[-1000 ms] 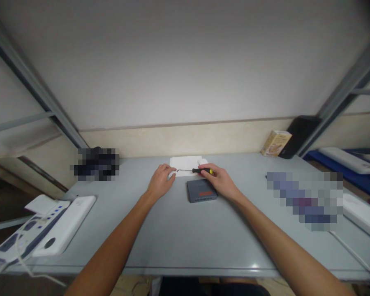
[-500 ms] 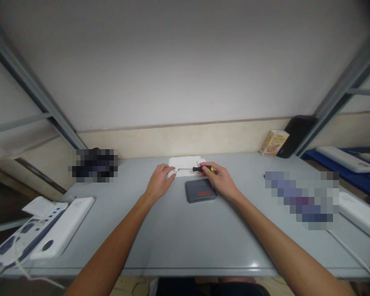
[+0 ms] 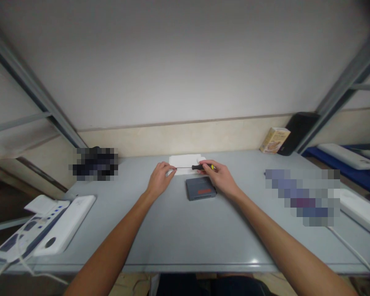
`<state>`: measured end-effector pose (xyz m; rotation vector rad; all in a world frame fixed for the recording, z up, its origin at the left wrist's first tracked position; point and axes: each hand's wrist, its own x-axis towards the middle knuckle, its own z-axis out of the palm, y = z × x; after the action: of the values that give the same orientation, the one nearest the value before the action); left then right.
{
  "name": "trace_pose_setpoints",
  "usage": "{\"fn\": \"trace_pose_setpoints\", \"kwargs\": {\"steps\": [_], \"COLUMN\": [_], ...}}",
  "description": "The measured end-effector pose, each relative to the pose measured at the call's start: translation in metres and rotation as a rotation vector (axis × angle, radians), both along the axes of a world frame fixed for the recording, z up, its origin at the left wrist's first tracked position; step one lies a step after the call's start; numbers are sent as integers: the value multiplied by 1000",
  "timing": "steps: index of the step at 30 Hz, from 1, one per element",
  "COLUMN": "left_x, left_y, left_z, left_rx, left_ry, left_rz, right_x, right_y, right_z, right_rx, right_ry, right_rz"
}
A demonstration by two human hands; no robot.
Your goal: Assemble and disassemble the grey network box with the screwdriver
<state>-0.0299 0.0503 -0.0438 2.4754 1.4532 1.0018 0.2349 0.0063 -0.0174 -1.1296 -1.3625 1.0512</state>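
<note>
A screwdriver (image 3: 197, 167) with a black and yellow handle lies level in my right hand (image 3: 217, 174), whose fingers are wrapped round the handle. Its thin shaft points left, and the tip meets the fingertips of my left hand (image 3: 160, 177). Thumb and forefinger of that hand pinch a tiny dark screw at the tip; its details are too small to make out. Both hands are over a white sheet of paper (image 3: 185, 159). Just in front of the paper sits a flat grey box (image 3: 200, 190) with vent slots and a reddish label, close to my right wrist.
On the left are a white power strip (image 3: 27, 230) and a white flat device (image 3: 70, 222) with a cable. A yellow carton (image 3: 275, 140) and a black speaker (image 3: 299, 133) stand at the back right. Blurred-out items lie on both sides of the grey desk (image 3: 169, 234).
My left thumb and forefinger have closed on the small dark screw at the screwdriver's tip. The screwdriver has shifted slightly left. The grey box has stayed in place.
</note>
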Motion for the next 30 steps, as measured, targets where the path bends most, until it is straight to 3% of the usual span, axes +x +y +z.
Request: {"fn": "trace_pose_setpoints", "kwargs": {"steps": [16, 30], "left_x": [0, 0], "left_y": [4, 4], "left_z": [-5, -5], "left_rx": [-22, 13], "left_ry": [8, -22], "left_rz": [57, -15], "right_x": [-1, -1], "right_y": [-2, -1], "right_z": [2, 1], "right_rx": [3, -4], "right_ry": [-3, 17], "right_rz": [6, 19]}}
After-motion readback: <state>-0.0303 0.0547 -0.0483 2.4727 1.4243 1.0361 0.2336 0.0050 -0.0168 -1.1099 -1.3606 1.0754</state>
